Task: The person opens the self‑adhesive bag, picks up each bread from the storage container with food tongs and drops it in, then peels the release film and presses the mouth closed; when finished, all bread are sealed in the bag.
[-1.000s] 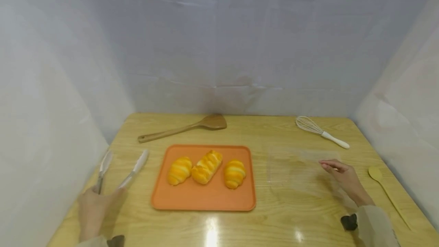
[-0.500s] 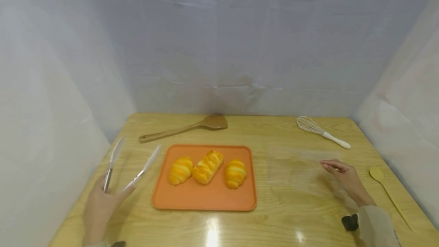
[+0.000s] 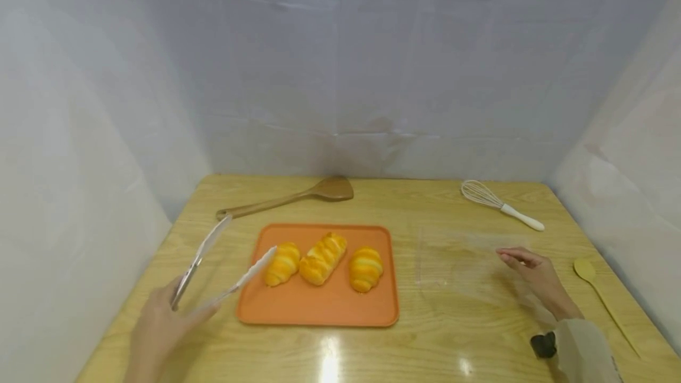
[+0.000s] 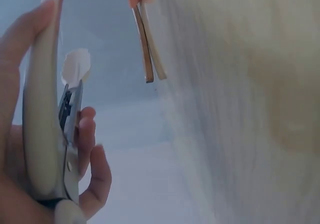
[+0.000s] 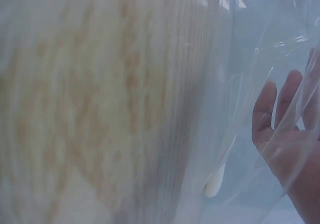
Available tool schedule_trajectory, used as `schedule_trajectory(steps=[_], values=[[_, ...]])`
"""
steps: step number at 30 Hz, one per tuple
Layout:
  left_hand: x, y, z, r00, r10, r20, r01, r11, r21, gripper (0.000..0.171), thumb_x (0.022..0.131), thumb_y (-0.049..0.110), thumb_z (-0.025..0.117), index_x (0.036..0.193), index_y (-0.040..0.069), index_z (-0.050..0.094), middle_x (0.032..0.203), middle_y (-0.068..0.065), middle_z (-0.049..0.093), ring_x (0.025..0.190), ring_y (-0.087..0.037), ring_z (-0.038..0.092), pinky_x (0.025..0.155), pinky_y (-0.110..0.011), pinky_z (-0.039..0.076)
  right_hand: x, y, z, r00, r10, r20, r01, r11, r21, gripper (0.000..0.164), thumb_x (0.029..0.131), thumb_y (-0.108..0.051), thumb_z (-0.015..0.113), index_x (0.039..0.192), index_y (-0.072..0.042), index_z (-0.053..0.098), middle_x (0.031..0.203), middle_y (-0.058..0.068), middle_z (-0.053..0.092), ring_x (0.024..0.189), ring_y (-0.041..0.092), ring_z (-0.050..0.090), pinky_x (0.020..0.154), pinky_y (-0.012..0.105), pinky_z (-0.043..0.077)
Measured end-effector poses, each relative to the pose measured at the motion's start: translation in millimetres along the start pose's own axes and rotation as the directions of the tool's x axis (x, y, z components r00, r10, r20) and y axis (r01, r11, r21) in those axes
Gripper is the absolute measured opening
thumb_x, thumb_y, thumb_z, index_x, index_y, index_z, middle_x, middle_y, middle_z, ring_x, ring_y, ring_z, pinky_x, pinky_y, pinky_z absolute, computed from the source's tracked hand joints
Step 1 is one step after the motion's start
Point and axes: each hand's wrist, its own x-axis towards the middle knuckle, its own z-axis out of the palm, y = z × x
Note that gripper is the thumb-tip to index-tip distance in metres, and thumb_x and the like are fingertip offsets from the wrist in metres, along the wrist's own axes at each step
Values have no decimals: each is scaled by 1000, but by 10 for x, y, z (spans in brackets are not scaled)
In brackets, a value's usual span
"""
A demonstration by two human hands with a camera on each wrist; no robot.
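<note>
My left hand grips a pair of tongs, their arms spread apart. One tong tip overlaps the left bread roll in the head view; the other points toward the spatula handle. Pale tong handles lie between thumb and fingers in the left wrist view. Beside that roll on the orange tray are a long twisted bread and a right bread roll. On the right, my right hand pinches a clear plastic bag; its film crosses the hand in the right wrist view.
A wooden spatula lies behind the tray. At the back right is a white-handled whisk, and a yellow spoon lies along the right side of the wooden table. Pale sheets hang around the table.
My left hand has carried the spread tongs rightward, from beside the tray to over its left edge and the left roll. The right hand and the bag stay in place.
</note>
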Motion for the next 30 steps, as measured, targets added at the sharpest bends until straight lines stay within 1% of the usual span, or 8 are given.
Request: schedule_trajectory(steps=[3,6,10,12,13,19,21,30], values=[[-63,-15,5,998,28,55,-30,999,43,101,78,60,73,146,-5,35,121,-28,52,101,-39,55,79,-60,50,0,8,-4,1000,3,2,-3,1000,-4,31,101,-14,54,125,4,61,109,-30,63,102,-16,56,85,2,44],[-119,-29,27,994,57,93,-66,993,95,100,78,60,73,145,-5,37,124,-27,52,106,-44,58,81,-63,50,3,13,-6,1000,6,2,-6,1000,-1,31,101,-14,54,125,4,62,108,-30,63,102,-15,56,85,2,45],[-182,-23,60,991,85,108,-98,987,124,95,75,60,76,142,1,43,123,-23,55,103,-41,61,80,-60,52,3,17,-9,1000,-2,4,2,1000,16,31,101,-13,53,124,4,62,109,-28,64,102,-14,56,85,3,45],[-200,-16,69,990,83,114,-97,987,124,92,75,60,76,141,4,46,122,-21,57,100,-35,61,79,-57,53,3,17,-9,1000,-11,3,11,1000,23,30,101,-12,53,124,5,62,109,-28,64,102,-14,57,85,3,45],[-207,-14,71,990,78,120,-93,988,123,90,75,60,75,140,5,47,123,-21,57,101,-35,61,79,-57,52,1,16,-7,1000,-14,4,14,1000,24,30,101,-12,53,124,4,62,109,-27,64,102,-14,57,85,3,45],[-209,-28,79,984,29,177,-54,989,140,89,76,63,72,141,7,48,135,-24,53,113,-44,57,85,-61,50,-1,7,3,1000,-17,-4,18,1000,13,30,100,-13,54,124,4,62,109,-26,65,101,-14,57,85,2,45],[-208,-31,83,984,28,175,-54,988,147,90,76,65,72,140,7,49,136,-25,53,115,-46,56,86,-61,49,3,5,4,1000,-17,-10,17,1000,9,31,100,-13,54,123,5,62,109,-27,65,101,-15,57,85,3,45],[-208,-12,74,988,88,124,-106,983,150,82,77,63,73,135,8,55,135,-26,55,118,-50,54,86,-63,48,-9,15,4,1000,-26,-7,26,999,19,31,101,-13,53,123,6,62,109,-27,65,101,-14,57,85,3,46]])
